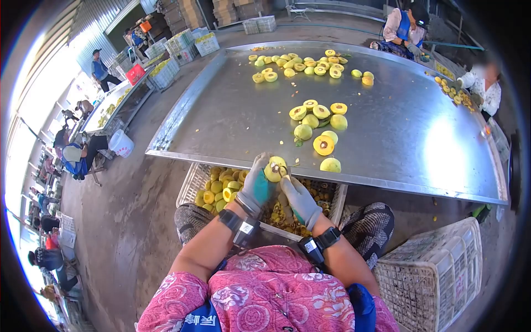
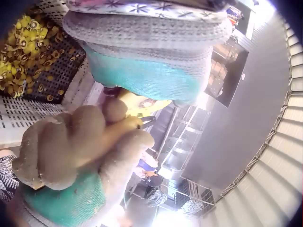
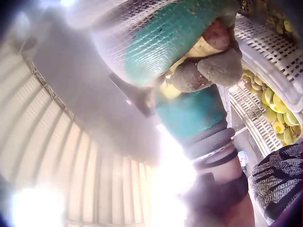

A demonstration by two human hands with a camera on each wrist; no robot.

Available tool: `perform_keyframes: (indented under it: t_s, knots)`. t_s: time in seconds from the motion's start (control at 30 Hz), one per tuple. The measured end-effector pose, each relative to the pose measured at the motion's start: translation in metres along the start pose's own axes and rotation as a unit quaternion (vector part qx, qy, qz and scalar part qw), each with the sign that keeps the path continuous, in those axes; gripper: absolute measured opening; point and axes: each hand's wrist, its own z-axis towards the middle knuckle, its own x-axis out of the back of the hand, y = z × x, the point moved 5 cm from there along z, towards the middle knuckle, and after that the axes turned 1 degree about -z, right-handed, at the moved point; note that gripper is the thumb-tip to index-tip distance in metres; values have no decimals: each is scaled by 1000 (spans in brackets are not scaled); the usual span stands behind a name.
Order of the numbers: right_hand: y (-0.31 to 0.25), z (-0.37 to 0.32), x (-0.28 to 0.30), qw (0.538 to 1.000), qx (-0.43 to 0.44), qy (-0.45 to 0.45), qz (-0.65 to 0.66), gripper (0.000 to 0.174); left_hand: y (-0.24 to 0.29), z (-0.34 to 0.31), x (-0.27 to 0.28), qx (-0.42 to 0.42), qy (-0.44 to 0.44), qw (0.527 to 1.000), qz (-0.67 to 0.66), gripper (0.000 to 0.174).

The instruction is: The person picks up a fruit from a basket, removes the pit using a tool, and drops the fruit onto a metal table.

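Both hands wear grey gloves with teal patches and meet at the table's near edge. My left hand (image 1: 256, 187) holds a halved yellow-green stone fruit (image 1: 273, 171), its cut face and brown pit cavity showing. In my right hand (image 1: 301, 200) is a small pitting tool, with fingers curled around its yellowish handle (image 2: 124, 127). The tool's looped metal tip (image 2: 148, 121) sits right by the fruit in the left wrist view. In the right wrist view, gloved fingers wrap the handle (image 3: 202, 48) and partly hide the fruit.
On the metal table (image 1: 232, 110) lie fruit halves (image 1: 323, 145) in loose groups. Below its edge, white crates hold fruit halves (image 1: 224, 191) and pits with scraps (image 1: 285, 217). An upturned-looking crate (image 1: 437, 271) stands at right. Other people (image 1: 404, 27) work around.
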Motion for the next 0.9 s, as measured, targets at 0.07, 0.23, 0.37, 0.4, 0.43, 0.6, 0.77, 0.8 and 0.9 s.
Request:
perform_keyframes:
  t_s: [0.07, 0.23, 0.37, 0.4, 0.43, 0.6, 0.77, 0.8, 0.9]
  knots:
    - [3, 2, 0, 1000, 3, 1, -11, 35, -3, -5, -8, -28, 14, 998, 51, 26]
    - [0, -5, -1, 999, -48, -21, -5, 36, -4, -11, -24, -4, -17, 993, 114, 32]
    - [11, 0, -1, 999, -31, -13, -34, 38, -3, -8, -18, -5, -17, 990, 139, 36]
    - [13, 1, -1, 999, -16, -9, -47, 38, -4, -8, -18, -28, -20, 986, 164, 37]
    - [13, 3, -2, 998, -2, -5, -59, 39, -5, -9, -21, -51, -23, 980, 189, 37]
    - [10, 1, -3, 998, -35, -33, -42, 43, -9, -14, -26, -125, 14, 970, 210, 35]
    - [19, 4, -4, 997, -25, -60, -44, 44, -5, -25, -48, -72, 69, 972, 214, 38]
    - [20, 4, -6, 997, -22, -54, -41, 44, -4, -23, -44, -101, 61, 960, 253, 37]
    - [21, 1, -9, 998, -32, -57, -20, 42, -5, -26, -45, -156, 86, 932, 315, 38]
